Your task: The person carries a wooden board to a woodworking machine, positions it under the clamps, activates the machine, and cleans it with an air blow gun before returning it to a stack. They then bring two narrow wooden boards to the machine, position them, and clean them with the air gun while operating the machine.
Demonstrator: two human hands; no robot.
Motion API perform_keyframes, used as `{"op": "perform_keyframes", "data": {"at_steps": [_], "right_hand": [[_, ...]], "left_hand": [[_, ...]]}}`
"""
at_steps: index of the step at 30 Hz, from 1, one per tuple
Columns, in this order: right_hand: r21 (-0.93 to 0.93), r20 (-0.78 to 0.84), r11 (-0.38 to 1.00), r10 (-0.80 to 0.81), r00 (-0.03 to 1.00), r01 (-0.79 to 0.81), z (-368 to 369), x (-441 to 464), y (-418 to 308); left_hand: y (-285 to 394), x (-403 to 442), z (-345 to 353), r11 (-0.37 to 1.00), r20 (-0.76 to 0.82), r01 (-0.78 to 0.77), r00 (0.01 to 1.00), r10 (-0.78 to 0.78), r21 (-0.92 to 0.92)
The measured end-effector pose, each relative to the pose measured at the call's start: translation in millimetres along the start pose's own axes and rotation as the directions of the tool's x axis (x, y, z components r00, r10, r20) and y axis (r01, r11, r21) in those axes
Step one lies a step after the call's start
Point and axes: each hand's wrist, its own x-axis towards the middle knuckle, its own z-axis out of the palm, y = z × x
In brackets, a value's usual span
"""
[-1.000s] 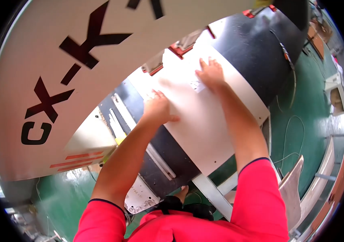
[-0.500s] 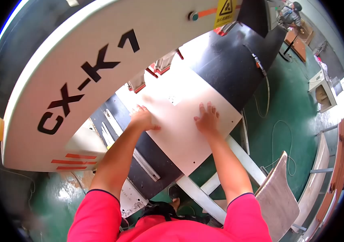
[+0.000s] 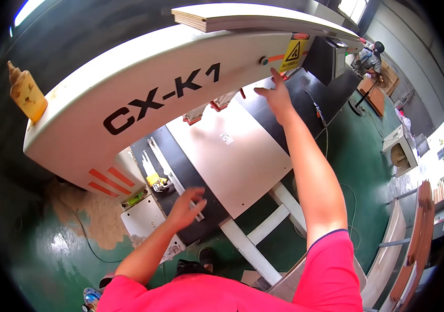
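My right hand is raised at the white machine beam lettered CX-K1, holding nothing. Its index finger is stretched up, close below and right of a round green button; whether it touches anything there I cannot tell. My left hand, slightly blurred, hovers over the black table's front part with fingers apart and nothing in them. It is near a metal rail. Between my hands a flat white panel lies on the table, with small holes near its corners and a printed label.
Boards lie on top of the beam, and a yellow glue bottle stands at its left end. A monitor box hangs at right. Pale frame bars stick out in front. Another person is far back.
Both hands have left the panel. My right hand has gone up to the beam near the button, and my left hand has moved back toward me. The view has tilted up.
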Motion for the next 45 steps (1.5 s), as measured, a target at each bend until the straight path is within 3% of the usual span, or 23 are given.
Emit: {"op": "perform_keyframes", "data": {"at_steps": [1,2,4,6,8,11,14,17,20,22,23,26,29,30,31,33,34,35,36,38,41,45], "right_hand": [[0.119,0.115,0.992,0.036,0.993,-0.050,2,4,-17],[0.146,0.103,0.985,0.079,0.992,-0.094,9,14,-15],[0.130,0.052,0.984,0.119,0.992,-0.125,22,30,-12],[0.216,0.020,0.975,0.049,0.999,-0.052,28,46,3],[0.282,0.019,0.957,0.064,0.998,-0.067,33,38,-4],[0.240,0.032,0.970,0.044,0.998,-0.051,38,45,4],[0.270,0.086,0.959,0.066,0.994,-0.087,28,52,1],[0.264,0.121,0.956,0.099,0.988,-0.128,18,53,-3],[0.258,0.093,0.950,0.155,0.984,-0.174,8,44,-4],[0.237,0.030,0.952,0.193,0.981,-0.195,0,33,2],[0.154,0.119,0.969,0.177,0.977,-0.194,-11,20,2],[0.205,0.109,0.954,0.200,0.974,-0.219,-22,-70,6],[0.078,0.354,0.963,0.215,0.910,-0.258,-45,-217,16],[0.085,0.398,0.917,0.327,0.857,-0.390,-54,-274,10],[0.096,0.461,0.923,0.291,0.838,-0.373,-70,-331,32],[-0.038,0.470,0.854,0.473,0.745,-0.519,-101,-445,44],[0.073,0.390,0.821,0.500,0.774,-0.567,-109,-500,48],[0.056,0.333,0.733,0.626,0.705,-0.678,-122,-548,39],[-0.080,0.274,0.724,0.677,0.683,-0.685,-137,-590,29],[0.231,0.121,0.607,0.758,0.641,-0.761,-158,-658,13],[0.464,-0.050,0.526,0.819,0.572,-0.713,-186,-718,-14],[0.545,-0.134,0.547,0.805,0.578,-0.635,-216,-770,-34]], "left_hand": [[2,-38,-4,0.994,0.078,0.071,0.995,-0.064,-0.082],[-3,-75,-1,0.970,0.076,0.139,0.989,-0.126,-0.197],[-28,-146,-3,0.896,0.193,0.394,0.914,-0.358,-0.206],[-54,-211,-2,0.782,0.256,0.553,0.831,-0.493,-0.289],[-82,-269,4,0.805,0.152,0.580,0.813,-0.562,-0.127],[-110,-332,12,0.725,-0.006,0.689,0.725,-0.689,0.004],[-219,-414,48,0.531,-0.041,0.815,0.537,-0.842,-0.233],[-245,-452,69,0.403,-0.036,0.867,0.412,-0.911,-0.293],[-254,-468,78,0.276,0.081,0.880,0.330,-0.940,-0.388],[-244,-458,77,0.284,0.058,0.844,0.347,-0.936,-0.455],[-240,-456,77,0.290,0.047,0.825,0.355,-0.934,-0.485],[-268,-453,83,0.248,0.083,0.764,0.365,-0.927,-0.596],[-256,-427,78,0.312,0.050,0.819,0.381,-0.923,-0.482],[-256,-417,77,0.338,0.051,0.831,0.399,-0.915,-0.442],[-257,-407,76,0.356,0.065,0.850,0.410,-0.910,-0.387],[-258,-389,74,0.402,0.095,0.878,0.437,-0.894,-0.260],[-263,-382,75,0.410,0.119,0.886,0.441,-0.890,-0.215],[-270,-375,76,0.423,0.141,0.890,0.447,-0.883,-0.169],[-274,-365,79,0.433,0.164,0.893,0.448,-0.879,-0.123],[-269,-343,86,0.481,0.196,0.876,0.476,-0.857,-0.024],[-267,-317,99,0.560,0.248,0.814,0.518,-0.819,0.152],[-218,-282,144,0.655,0.320,0.695,0.574,-0.754,0.296]]}}
